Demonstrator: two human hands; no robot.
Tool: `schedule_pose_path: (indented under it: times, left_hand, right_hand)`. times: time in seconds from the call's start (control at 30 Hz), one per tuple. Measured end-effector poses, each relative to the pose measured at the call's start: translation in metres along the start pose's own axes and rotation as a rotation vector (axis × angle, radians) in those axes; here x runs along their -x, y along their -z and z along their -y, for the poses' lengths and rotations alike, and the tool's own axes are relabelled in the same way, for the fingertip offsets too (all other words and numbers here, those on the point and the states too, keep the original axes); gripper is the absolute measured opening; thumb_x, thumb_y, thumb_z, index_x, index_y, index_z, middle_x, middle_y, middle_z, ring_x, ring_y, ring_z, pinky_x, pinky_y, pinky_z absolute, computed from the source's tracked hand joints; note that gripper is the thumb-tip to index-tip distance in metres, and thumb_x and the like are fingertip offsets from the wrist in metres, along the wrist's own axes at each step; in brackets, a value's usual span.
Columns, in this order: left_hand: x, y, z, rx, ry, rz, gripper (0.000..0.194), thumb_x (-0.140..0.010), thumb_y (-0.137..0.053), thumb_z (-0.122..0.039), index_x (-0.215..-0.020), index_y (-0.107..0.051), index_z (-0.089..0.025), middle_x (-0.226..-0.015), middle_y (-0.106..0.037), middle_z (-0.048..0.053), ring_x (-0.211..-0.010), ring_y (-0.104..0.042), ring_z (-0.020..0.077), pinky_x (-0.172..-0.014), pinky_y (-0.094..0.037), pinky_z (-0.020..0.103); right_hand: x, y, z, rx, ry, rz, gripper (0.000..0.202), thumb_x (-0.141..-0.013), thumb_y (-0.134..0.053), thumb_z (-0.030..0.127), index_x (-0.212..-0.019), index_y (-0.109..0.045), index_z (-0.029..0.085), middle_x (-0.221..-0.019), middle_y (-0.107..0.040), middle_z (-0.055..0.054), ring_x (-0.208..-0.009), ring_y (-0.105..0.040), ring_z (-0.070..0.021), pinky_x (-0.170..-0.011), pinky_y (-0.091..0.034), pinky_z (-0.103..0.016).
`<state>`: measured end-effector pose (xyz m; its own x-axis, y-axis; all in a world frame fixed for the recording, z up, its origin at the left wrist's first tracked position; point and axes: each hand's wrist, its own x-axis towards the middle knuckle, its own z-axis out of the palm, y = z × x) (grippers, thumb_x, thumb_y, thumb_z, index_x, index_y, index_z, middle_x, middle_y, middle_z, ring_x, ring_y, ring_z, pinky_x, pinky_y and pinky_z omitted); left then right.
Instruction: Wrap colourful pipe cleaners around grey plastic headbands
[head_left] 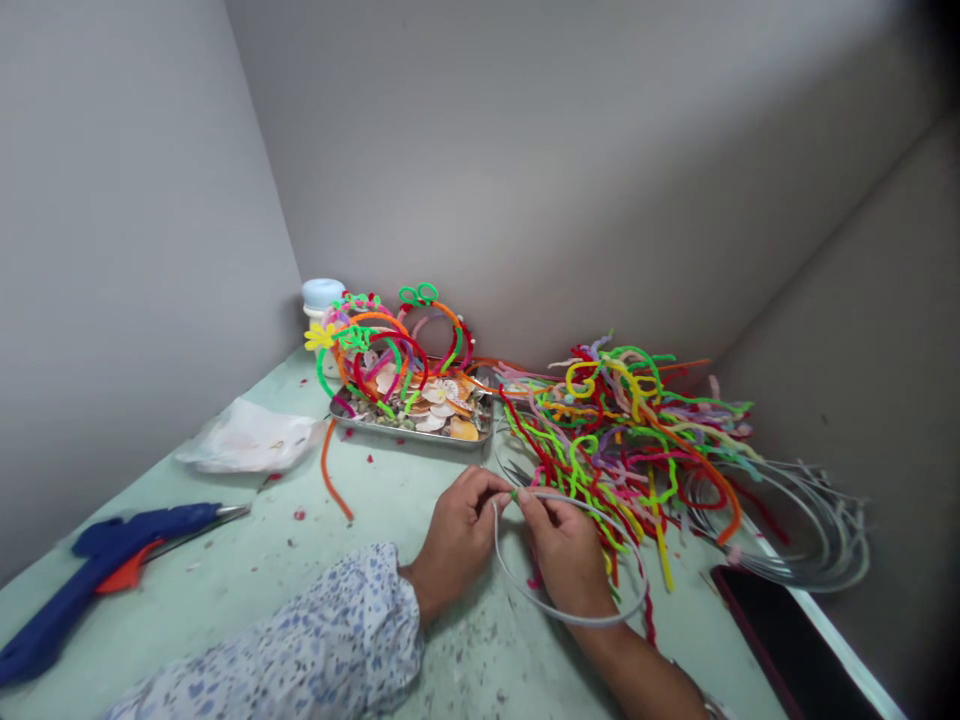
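We judge the colourful hoops done; our left hand and right hand pinch 1 grey hoop, bare but for a green bit.

Shells in tray, pipe cleaners right of it, hoop in front, glue gun left, phone right.

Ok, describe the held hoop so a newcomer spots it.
Above the green table, the left hand and right hand meet. They hold a grey hoop. It is single, with a green bit at the grip, unlike the grey bundle far right.
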<state>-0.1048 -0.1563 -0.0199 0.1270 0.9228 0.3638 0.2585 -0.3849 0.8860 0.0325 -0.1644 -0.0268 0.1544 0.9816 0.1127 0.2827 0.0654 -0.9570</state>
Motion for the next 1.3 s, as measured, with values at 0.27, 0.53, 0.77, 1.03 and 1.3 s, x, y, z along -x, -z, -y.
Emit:
schedule_pose_path:
  times: [0.27, 0.53, 0.77, 1.03, 1.3]
  left_hand:
    - [0.001, 0.000, -0.001, -0.030, -0.038, -0.003, 0.014, -0.087, -0.049, -0.017, -0.088, -0.063, -0.017, -0.084, -0.059, 0.004, -0.082, -0.056, 0.0160, -0.075, -0.043, 0.027]
    - [0.000, 0.002, -0.002, -0.030, -0.050, 0.002, 0.017, -0.089, -0.047, -0.020, -0.091, -0.064, -0.018, -0.087, -0.060, 0.005, -0.086, -0.057, 0.0172, -0.079, -0.043, 0.028]
    - [0.000, 0.003, 0.002, -0.009, 0.000, -0.017, 0.017, -0.090, -0.047, -0.024, -0.091, -0.063, -0.018, -0.085, -0.058, 0.004, -0.084, -0.055, 0.0169, -0.077, -0.043, 0.027]
    - [-0.003, 0.002, 0.010, 0.053, 0.049, -0.043, 0.018, -0.090, -0.048, -0.027, -0.091, -0.062, -0.017, -0.087, -0.058, 0.004, -0.085, -0.056, 0.0169, -0.078, -0.043, 0.027]
    - [-0.003, 0.001, 0.011, 0.067, 0.102, -0.068, 0.019, -0.089, -0.049, -0.031, -0.092, -0.061, -0.017, -0.088, -0.059, 0.004, -0.084, -0.055, 0.0169, -0.074, -0.043, 0.026]
  right_hand:
    - [0.001, -0.002, 0.004, -0.021, -0.023, 0.005, 0.038, -0.083, -0.055, 0.049, -0.080, -0.069, 0.014, -0.068, -0.066, -0.005, -0.065, -0.057, -0.0187, -0.057, -0.042, -0.027]
    - [0.003, 0.000, 0.007, -0.008, -0.003, -0.005, 0.039, -0.081, -0.057, 0.050, -0.069, -0.069, 0.015, -0.057, -0.061, -0.002, -0.056, -0.052, -0.0163, -0.052, -0.039, -0.026]
    - [0.003, -0.001, 0.005, 0.085, 0.135, -0.029, 0.032, -0.083, -0.057, 0.045, -0.085, -0.073, 0.017, -0.081, -0.069, -0.006, -0.073, -0.060, -0.0196, -0.069, -0.046, -0.030]
    - [0.004, -0.002, -0.003, 0.334, 0.388, -0.079, 0.025, -0.083, -0.058, 0.036, -0.095, -0.071, 0.018, -0.094, -0.062, -0.009, -0.081, -0.057, -0.0201, -0.071, -0.048, -0.033]
    - [0.003, 0.000, -0.002, 0.304, 0.356, -0.013, 0.019, -0.085, -0.054, 0.033, -0.085, -0.067, 0.018, -0.087, -0.063, -0.006, -0.072, -0.056, -0.0170, -0.066, -0.046, -0.030]
